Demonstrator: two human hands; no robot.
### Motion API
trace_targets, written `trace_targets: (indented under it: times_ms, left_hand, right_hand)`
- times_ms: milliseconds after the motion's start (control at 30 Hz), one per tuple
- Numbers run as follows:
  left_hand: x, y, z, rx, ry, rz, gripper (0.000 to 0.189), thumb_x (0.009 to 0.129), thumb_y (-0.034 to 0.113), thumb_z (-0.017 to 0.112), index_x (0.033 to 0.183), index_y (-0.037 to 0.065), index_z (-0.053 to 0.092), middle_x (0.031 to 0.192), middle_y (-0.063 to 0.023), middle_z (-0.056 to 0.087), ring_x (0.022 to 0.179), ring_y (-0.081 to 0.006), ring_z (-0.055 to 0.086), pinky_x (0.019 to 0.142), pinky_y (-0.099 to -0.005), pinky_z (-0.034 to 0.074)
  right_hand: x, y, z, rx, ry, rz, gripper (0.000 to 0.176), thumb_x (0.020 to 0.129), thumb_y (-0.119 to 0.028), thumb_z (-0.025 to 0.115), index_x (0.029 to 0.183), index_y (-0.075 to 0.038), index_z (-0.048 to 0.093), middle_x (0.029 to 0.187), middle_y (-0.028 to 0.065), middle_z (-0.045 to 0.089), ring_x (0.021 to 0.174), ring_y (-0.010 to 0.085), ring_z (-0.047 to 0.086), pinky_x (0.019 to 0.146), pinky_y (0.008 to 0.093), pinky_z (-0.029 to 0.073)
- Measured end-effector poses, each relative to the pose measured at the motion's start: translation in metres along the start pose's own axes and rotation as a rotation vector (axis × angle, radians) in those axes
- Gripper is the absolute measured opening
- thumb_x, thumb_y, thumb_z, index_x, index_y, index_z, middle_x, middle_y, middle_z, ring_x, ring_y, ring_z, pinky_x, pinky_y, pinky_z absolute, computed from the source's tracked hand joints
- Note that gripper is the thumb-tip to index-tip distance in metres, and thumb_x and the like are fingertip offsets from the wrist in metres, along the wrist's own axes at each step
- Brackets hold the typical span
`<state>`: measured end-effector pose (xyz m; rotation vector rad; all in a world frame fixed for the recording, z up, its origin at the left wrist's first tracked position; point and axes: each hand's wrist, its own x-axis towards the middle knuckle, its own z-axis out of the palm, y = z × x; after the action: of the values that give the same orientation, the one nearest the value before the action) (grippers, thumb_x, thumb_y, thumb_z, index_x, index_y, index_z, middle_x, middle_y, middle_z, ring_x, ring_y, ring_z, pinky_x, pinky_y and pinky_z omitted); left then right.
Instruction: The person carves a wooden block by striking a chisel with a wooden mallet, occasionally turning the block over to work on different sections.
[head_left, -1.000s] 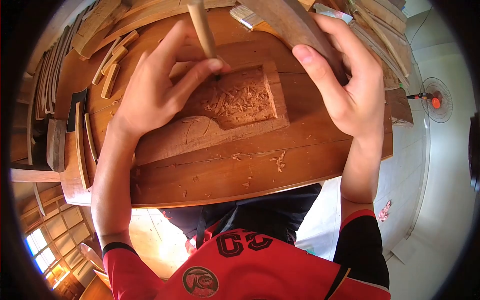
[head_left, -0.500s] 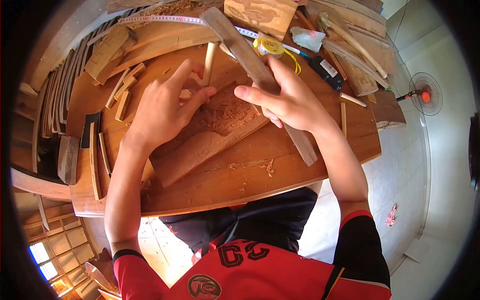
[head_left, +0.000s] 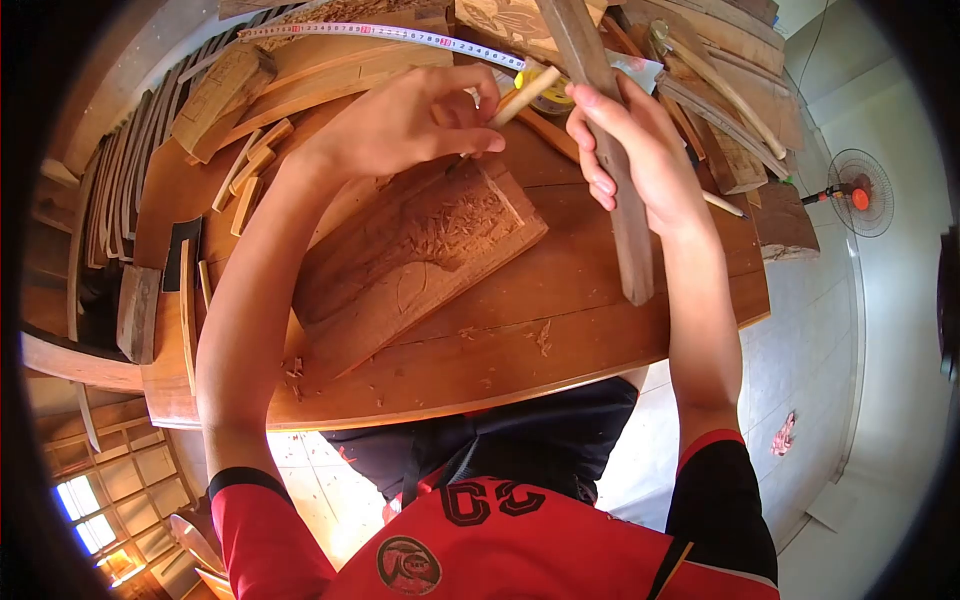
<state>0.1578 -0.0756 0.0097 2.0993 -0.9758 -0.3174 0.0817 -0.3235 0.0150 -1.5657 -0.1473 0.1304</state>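
My left hand (head_left: pixel 425 120) is closed around a chisel (head_left: pixel 530 97), its pale round handle leaning up to the right. The dark blade end is mostly hidden under the fingers, close to the far edge of a carved wooden board (head_left: pixel 400 310). Curled shavings (head_left: pixel 470 218) fill the hollow cut in that board. In my right hand (head_left: pixel 650 145) is a thick, dark wooden bar (head_left: pixel 632 235), gripped near its middle and held apart from the chisel handle, to its right.
A yellow tape measure (head_left: pixel 552 98), partly hidden, lies behind the chisel with its blade (head_left: pixel 400 34) stretched left. Small wooden sticks (head_left: pixel 262 160) and a wood block (head_left: pixel 222 100) lie at left. Planks and a wooden-handled tool (head_left: pixel 725 90) are at the back right.
My left hand has moved up and right, and the chisel has gone from nearly upright to leaning right. My right hand has shifted right and up, turning the bar more upright.
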Motion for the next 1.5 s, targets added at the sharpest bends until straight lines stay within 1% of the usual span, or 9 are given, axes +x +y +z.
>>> trace_targets:
  times_ms: [167,300,733,800,967,1100,1233,1367,1500]
  left_hand:
    - [-0.001,-0.008,0.003,-0.045,0.061,-0.083,0.032,0.087,0.028,0.084,0.105,0.003,0.075,0.082,-0.0052,0.074,0.079,-0.0114,0.067,0.077,-0.0297,0.051]
    - [-0.001,-0.009,0.010,-0.177,0.066,-0.096,0.031,0.087,0.028,0.084,0.097,0.000,0.077,0.083,-0.0048,0.075,0.076,-0.0109,0.065,0.076,-0.0290,0.050]
    - [0.001,-0.017,0.021,-0.141,0.115,-0.080,0.039,0.086,0.036,0.085,0.102,0.002,0.079,0.085,-0.0058,0.074,0.076,-0.0118,0.064,0.071,-0.0290,0.049]
    - [0.002,-0.014,0.019,-0.100,0.096,-0.086,0.039,0.086,0.036,0.086,0.102,0.001,0.079,0.085,-0.0059,0.075,0.077,-0.0122,0.064,0.072,-0.0291,0.050]
    - [0.003,-0.023,0.023,-0.125,0.114,-0.084,0.037,0.086,0.034,0.085,0.099,-0.001,0.079,0.086,-0.0064,0.075,0.079,-0.0128,0.066,0.075,-0.0297,0.052]
    - [0.003,-0.026,0.024,-0.136,0.107,-0.079,0.036,0.086,0.033,0.086,0.098,0.000,0.079,0.086,-0.0064,0.075,0.079,-0.0128,0.067,0.075,-0.0298,0.052]
    - [0.002,-0.025,0.022,-0.118,0.116,-0.073,0.037,0.086,0.035,0.086,0.097,0.000,0.080,0.084,-0.0061,0.075,0.078,-0.0127,0.067,0.073,-0.0296,0.052]
    - [0.003,-0.025,0.023,-0.100,0.116,-0.073,0.037,0.085,0.037,0.085,0.095,0.002,0.080,0.082,-0.0063,0.075,0.075,-0.0126,0.066,0.070,-0.0290,0.052]
    - [0.001,-0.020,0.022,-0.055,0.122,-0.089,0.035,0.085,0.035,0.085,0.093,0.001,0.081,0.082,-0.0069,0.075,0.074,-0.0126,0.066,0.069,-0.0284,0.052]
  right_hand:
    - [-0.013,-0.005,-0.024,-0.146,-0.077,-0.021,0.032,0.105,-0.018,0.054,0.130,0.001,0.057,0.097,0.0050,0.061,0.059,0.0100,0.055,0.046,0.0254,0.042]
    - [-0.040,-0.014,-0.035,-0.185,0.096,-0.088,0.053,0.108,-0.015,0.049,0.159,-0.011,0.037,0.109,0.0151,0.061,0.059,0.0129,0.055,0.041,0.0252,0.042]
    - [-0.081,-0.011,-0.025,-0.187,0.347,-0.068,0.052,0.108,-0.014,0.048,0.159,-0.009,0.038,0.109,0.0148,0.063,0.056,0.0104,0.053,0.039,0.0235,0.042]
    - [-0.081,0.000,-0.029,-0.352,0.091,0.058,0.053,0.109,-0.015,0.048,0.160,-0.010,0.037,0.109,0.0148,0.063,0.059,0.0111,0.054,0.039,0.0250,0.043]
    - [-0.071,-0.005,-0.040,-0.144,0.339,-0.036,0.055,0.108,-0.017,0.051,0.161,-0.009,0.036,0.107,0.0142,0.062,0.058,0.0112,0.052,0.040,0.0255,0.043]
    - [-0.078,-0.008,-0.017,-0.247,0.117,0.219,0.053,0.109,-0.018,0.048,0.160,-0.008,0.038,0.107,0.0137,0.062,0.058,0.0113,0.051,0.038,0.0256,0.041]
    - [-0.074,-0.012,-0.030,-0.132,0.275,0.075,0.054,0.108,-0.017,0.051,0.160,-0.010,0.039,0.105,0.0128,0.062,0.058,0.0116,0.051,0.039,0.0251,0.041]
    - [-0.080,-0.009,-0.017,-0.222,0.155,0.249,0.053,0.109,-0.019,0.049,0.159,-0.008,0.039,0.105,0.0131,0.061,0.058,0.0112,0.050,0.037,0.0245,0.040]
    - [-0.075,-0.012,-0.028,-0.110,0.327,0.041,0.054,0.108,-0.019,0.053,0.159,-0.008,0.040,0.104,0.0130,0.062,0.059,0.0116,0.053,0.040,0.0259,0.042]
